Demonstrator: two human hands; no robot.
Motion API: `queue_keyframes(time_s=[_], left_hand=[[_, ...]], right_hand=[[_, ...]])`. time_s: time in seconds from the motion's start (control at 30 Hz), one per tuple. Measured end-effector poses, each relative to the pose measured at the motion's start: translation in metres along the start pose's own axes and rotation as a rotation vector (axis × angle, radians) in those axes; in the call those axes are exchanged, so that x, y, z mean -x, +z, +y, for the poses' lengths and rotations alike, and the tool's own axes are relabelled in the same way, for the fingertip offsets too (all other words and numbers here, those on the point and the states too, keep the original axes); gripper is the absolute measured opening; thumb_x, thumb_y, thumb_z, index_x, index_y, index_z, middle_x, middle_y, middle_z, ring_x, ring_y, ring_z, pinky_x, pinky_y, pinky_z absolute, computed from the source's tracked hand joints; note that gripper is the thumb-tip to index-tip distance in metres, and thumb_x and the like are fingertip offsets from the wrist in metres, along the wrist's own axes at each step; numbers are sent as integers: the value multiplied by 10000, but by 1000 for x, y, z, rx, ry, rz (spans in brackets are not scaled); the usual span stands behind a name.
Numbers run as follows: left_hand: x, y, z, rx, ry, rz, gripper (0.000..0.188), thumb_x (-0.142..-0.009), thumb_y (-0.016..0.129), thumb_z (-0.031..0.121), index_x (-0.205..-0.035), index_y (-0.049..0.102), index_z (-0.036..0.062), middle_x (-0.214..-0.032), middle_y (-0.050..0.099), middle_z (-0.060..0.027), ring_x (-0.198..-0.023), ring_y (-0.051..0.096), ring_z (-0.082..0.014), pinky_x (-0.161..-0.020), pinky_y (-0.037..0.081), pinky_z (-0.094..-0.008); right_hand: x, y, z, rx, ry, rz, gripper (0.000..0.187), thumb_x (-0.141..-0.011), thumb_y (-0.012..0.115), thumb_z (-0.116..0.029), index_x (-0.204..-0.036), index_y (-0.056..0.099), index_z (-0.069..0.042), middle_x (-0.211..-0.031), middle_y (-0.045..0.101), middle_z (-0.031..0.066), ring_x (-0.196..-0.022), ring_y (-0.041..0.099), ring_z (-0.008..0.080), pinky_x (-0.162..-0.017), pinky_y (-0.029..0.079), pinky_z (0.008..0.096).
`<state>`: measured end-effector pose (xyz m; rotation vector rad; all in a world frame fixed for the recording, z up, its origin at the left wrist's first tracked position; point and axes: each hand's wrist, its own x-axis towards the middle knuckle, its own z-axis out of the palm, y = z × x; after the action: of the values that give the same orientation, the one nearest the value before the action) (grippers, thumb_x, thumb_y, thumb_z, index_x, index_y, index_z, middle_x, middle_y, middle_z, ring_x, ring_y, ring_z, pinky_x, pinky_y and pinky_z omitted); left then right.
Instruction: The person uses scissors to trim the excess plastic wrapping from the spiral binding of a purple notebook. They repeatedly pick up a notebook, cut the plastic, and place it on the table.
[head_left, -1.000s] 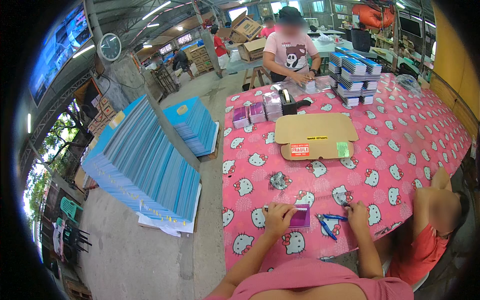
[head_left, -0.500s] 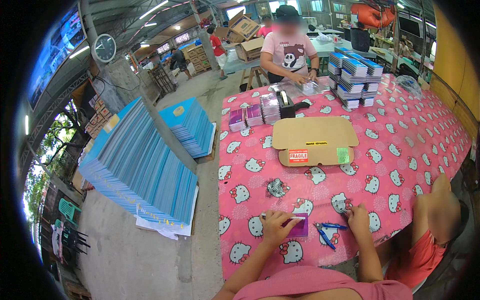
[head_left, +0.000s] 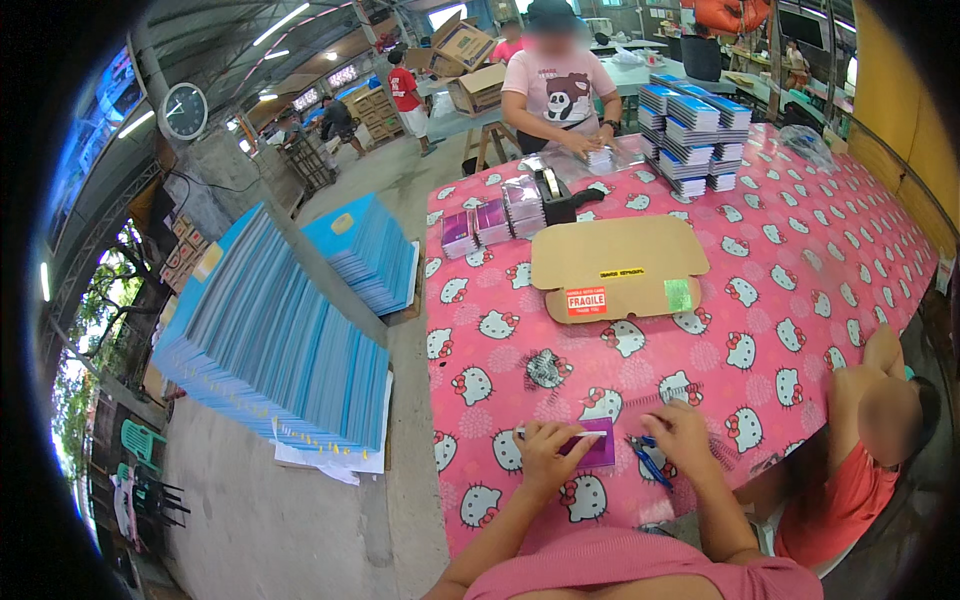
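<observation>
Purple, flat rectangular booklet (head_left: pixel 600 453) lies under the left hand's (head_left: pixel 549 455) bent fingers, pressed to pink cat-print cloth (head_left: pixel 790 275). Right hand (head_left: pixel 681 438) half-curls above blue-handled pliers (head_left: pixel 653 466), its grip unclear. Dark wire coil (head_left: pixel 642 402) lies loose; purple bundles (head_left: pixel 491 222) beyond look finished.

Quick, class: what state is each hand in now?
Left hand: closed, holding the purple booklet.
Right hand: curled beside the blue pliers; whether it holds anything cannot be told.
</observation>
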<state>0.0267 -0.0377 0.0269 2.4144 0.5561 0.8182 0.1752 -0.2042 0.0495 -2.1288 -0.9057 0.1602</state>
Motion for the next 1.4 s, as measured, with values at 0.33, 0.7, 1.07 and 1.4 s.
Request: queue_keyframes(time_s=[0.33,0.7,1.07,1.4], left_hand=[[4,2,-5,3,43,10,204,-700,742,355,-803,694,186,-785,613,42,-804,501,-170,-908,257,-448],[-3,3,-6,-28,59,39,187,-685,755,326,-799,709,185,-760,611,46,-784,475,-162,-851,277,-411],[5,4,-8,-31,76,48,212,-693,739,305,-868,697,193,-821,616,44,-835,511,-167,-905,258,-441],[4,10,-8,-40,43,57,220,-676,742,267,-879,692,201,-818,621,51,-830,514,-164,-872,273,-412]], right_hand=[[-6,43,-12,-414,-80,-37,207,-707,720,-63,-910,696,-33,-801,599,81,-703,564,159,-632,445,258],[-18,34,-12,-541,-12,-303,183,-724,736,-139,-888,716,-60,-695,604,41,-696,567,123,-631,449,276],[1,39,-31,-40,-266,-71,263,-771,688,-190,-930,575,-13,-817,563,101,-745,571,259,-627,450,342],[-8,37,-39,17,-277,-128,248,-779,658,-237,-921,562,-58,-849,544,114,-789,569,301,-653,458,385]])
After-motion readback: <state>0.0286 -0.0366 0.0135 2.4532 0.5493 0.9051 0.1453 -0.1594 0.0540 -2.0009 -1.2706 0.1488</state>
